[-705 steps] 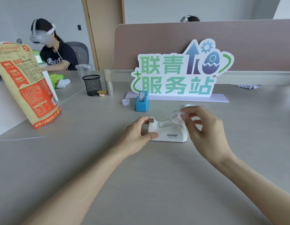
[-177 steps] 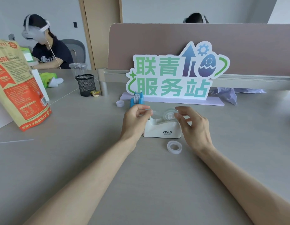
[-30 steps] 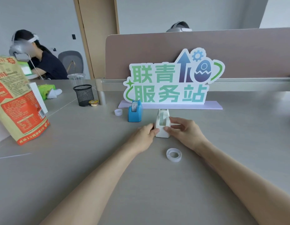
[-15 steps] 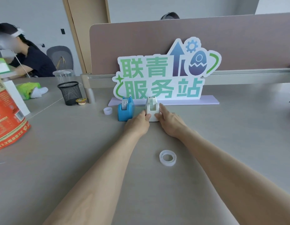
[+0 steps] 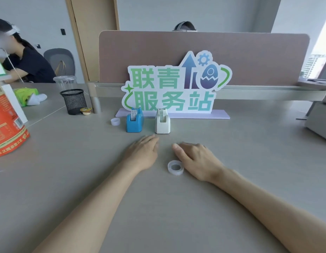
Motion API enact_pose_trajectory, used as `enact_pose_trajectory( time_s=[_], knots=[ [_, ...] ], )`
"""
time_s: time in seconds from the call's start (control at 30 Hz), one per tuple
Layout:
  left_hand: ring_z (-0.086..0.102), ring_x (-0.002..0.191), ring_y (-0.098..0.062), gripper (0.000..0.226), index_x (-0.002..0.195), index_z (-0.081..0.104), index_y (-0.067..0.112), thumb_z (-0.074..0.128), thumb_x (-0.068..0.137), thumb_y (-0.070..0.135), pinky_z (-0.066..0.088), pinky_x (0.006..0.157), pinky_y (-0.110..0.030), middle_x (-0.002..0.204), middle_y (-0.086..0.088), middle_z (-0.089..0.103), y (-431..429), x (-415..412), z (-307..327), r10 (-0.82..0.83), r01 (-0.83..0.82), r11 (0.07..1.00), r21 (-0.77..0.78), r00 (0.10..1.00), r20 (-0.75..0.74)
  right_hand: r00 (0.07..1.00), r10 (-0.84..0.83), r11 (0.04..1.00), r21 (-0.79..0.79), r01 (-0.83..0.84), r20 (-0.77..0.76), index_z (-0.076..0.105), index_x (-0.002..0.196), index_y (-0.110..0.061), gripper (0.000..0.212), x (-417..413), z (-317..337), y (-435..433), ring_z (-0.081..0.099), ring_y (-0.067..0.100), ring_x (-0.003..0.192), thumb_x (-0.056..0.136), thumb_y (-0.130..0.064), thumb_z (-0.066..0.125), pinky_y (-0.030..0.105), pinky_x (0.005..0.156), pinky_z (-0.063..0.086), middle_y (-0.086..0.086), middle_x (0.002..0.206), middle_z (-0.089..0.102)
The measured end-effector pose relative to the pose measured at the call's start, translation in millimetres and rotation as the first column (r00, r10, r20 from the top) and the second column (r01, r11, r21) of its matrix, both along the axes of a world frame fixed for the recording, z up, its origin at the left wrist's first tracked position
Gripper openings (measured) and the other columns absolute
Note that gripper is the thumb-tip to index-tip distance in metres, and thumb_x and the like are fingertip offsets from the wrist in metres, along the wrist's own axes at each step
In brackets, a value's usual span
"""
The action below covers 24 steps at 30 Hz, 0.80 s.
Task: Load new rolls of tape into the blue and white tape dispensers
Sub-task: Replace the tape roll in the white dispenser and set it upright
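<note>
On the desk, close in front of me: both my hands are lying palm-down, holding nothing.
Left hand (image 5: 143, 152): I am resting it flat with the fingers loosely spread and empty, fingertips pointing toward the white tape dispenser (image 5: 162, 121) but not touching it.
Right hand (image 5: 197, 159): I am keeping it flat too, fingers relaxed and gripping nothing, thumb pointing left toward my other hand.
Clear tape ring (image 5: 175, 167): it is lying flat on the grey desk (image 5: 250, 152), just beside the inner edge of my right hand; whether they are touching I cannot tell.
White tape dispenser: it is standing upright, end-on to me, just beyond my left fingertips, with a roll sitting in its cradle.
Blue tape dispenser (image 5: 134, 120): it is standing just left of the white one, a small gap between them, with a printed roll showing in its top.
Small white core (image 5: 115, 121): it is sitting on the desk left of the blue dispenser.
Green-lettered sign (image 5: 174, 83): it is standing right behind both dispensers.
Far left: a black mesh cup (image 5: 73, 101) and an orange bag (image 5: 6, 125) are sitting well apart from my hands.
</note>
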<state>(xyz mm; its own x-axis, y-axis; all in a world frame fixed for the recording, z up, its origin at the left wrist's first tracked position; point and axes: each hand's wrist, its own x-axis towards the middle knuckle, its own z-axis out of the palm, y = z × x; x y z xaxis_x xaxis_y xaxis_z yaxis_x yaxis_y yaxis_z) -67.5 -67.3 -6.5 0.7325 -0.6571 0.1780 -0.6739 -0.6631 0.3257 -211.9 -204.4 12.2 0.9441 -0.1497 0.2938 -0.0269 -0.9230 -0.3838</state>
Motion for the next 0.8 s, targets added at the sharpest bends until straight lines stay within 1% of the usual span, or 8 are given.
enact_pose_trajectory(
  time_s=[0.1,0.17,0.2,0.33,0.43,0.53,0.63,0.8],
  knots=[
    [0.021,0.147,-0.013,0.045,0.148,0.035,0.021,0.029,0.103,0.024,0.015,0.119,-0.026,0.160,0.005,0.025,6.7,-8.4,-1.9,-0.032,0.032,0.999,-0.013,0.999,0.005,0.995,0.088,0.992,-0.087,-0.091,-0.037,0.049,0.082,-0.028,0.048,-26.3,0.0,3.2,0.053,0.013,0.080,0.084,-0.075,0.036,0.032,0.073,0.047,-0.010,0.086,0.055],
    [0.022,0.147,-0.012,0.045,0.147,0.037,0.021,0.029,0.103,0.022,0.015,0.118,-0.026,0.159,0.005,0.027,7.6,-9.9,-1.8,-0.028,0.029,0.999,-0.033,1.000,0.011,0.996,0.070,0.991,-0.114,-0.076,-0.054,0.054,0.095,-0.031,0.050,-29.4,0.3,2.9,0.055,0.010,0.089,0.075,-0.077,0.050,0.027,0.076,0.046,-0.015,0.099,0.058],
    [0.023,0.146,-0.012,0.044,0.146,0.038,0.021,0.030,0.102,0.022,0.016,0.118,-0.025,0.159,0.005,0.028,7.4,-9.8,-2.1,-0.024,0.024,0.999,-0.044,1.000,0.012,0.998,0.061,0.991,-0.116,-0.064,-0.032,0.055,0.097,-0.031,0.048,-28.9,0.4,2.9,0.056,0.009,0.090,0.076,-0.074,0.053,0.027,0.076,0.047,-0.015,0.102,0.060],
    [0.025,0.145,-0.011,0.044,0.145,0.039,0.022,0.031,0.102,0.022,0.017,0.117,-0.025,0.157,0.006,0.031,6.0,-9.0,-3.4,-0.011,0.012,0.998,-0.055,1.000,0.024,0.998,-0.052,0.986,-0.156,0.059,0.047,0.056,0.095,-0.026,0.042,-21.8,-4.4,0.0,0.060,0.015,0.089,0.081,-0.065,0.048,0.034,0.074,0.051,-0.009,0.095,0.065],
    [0.026,0.144,-0.010,0.043,0.144,0.040,0.022,0.031,0.102,0.022,0.018,0.116,-0.024,0.156,0.007,0.032,5.7,-9.8,-2.1,-0.001,0.004,0.998,-0.067,0.999,0.042,0.977,-0.197,0.963,-0.171,0.208,0.080,0.056,0.106,-0.022,0.038,-0.3,-3.1,-13.7,0.059,0.022,0.102,0.088,-0.055,0.050,0.033,0.076,0.047,-0.001,0.104,0.066],
    [0.027,0.143,-0.009,0.043,0.143,0.040,0.021,0.031,0.102,0.023,0.018,0.115,-0.023,0.156,0.007,0.033,6.5,-8.1,-3.1,-0.015,0.019,0.998,-0.065,0.998,0.053,0.951,-0.304,0.942,-0.129,0.308,0.051,0.056,0.110,-0.014,0.040,31.8,-3.7,-32.0,0.056,0.027,0.111,0.091,-0.048,0.049,0.034,0.081,0.045,0.007,0.111,0.066],
    [0.028,0.142,-0.009,0.042,0.142,0.042,0.022,0.032,0.101,0.023,0.020,0.116,-0.024,0.154,0.008,0.036,7.0,-7.3,-2.9,-0.023,0.026,0.998,-0.064,0.999,0.047,0.928,-0.371,0.925,-0.086,0.370,0.004,0.054,0.108,-0.008,0.040,61.0,-3.1,-49.9,0.055,0.032,0.109,0.091,-0.043,0.047,0.036,0.084,0.043,0.013,0.111,0.065],
    [0.033,0.139,-0.008,0.041,0.140,0.045,0.024,0.034,0.100,0.023,0.025,0.112,-0.024,0.150,0.012,0.040,7.1,-8.0,-1.0,-0.004,0.008,0.996,-0.093,0.999,0.044,0.881,-0.472,0.866,-0.180,0.466,0.011,0.052,0.102,-0.008,0.033,96.6,-1.5,-67.6,0.052,0.031,0.108,0.086,-0.036,0.045,0.041,0.086,0.041,0.012,0.110,0.059]
  ],
)
